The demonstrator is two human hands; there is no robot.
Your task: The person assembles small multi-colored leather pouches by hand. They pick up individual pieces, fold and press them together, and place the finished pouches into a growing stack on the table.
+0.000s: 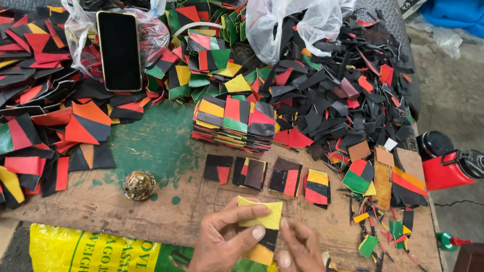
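Landmark: the wooden board (pixel 125 205) on the tabletop; all places are given from it.

Largest first. A heap of black, red and yellow cut pieces (pixel 9 97) covers the board's left end and spills beyond it. A second heap, mostly black scraps (pixel 345 87), lies past the board's far right part. Two clear plastic bags stand behind the board: one at far left (pixel 80 8), one at far centre (pixel 295 14). A yellow printed sack (pixel 94 256) hangs below the board's near edge. A red and black bottle (pixel 454 166) lies off the board's right end. A black phone (pixel 119 50) leans against the left bag, screen dark.

On the board's far centre sit neat stacks of striped squares (pixel 234 122). Just nearer, a row of four single squares (pixel 268 176) lies flat. Thin offcuts (pixel 383 228) scatter over the board's right end. A small round mottled ball (pixel 140 185) rests on the board left of centre.

At the board's near edge, centre: my left hand (pixel 220 243) pinches a yellow piece (pixel 260 213) between thumb and forefinger. My right hand (pixel 300 264) closes narrow on the same piece's right edge. A black and orange piece (pixel 264 248) hangs beneath it, between both hands.
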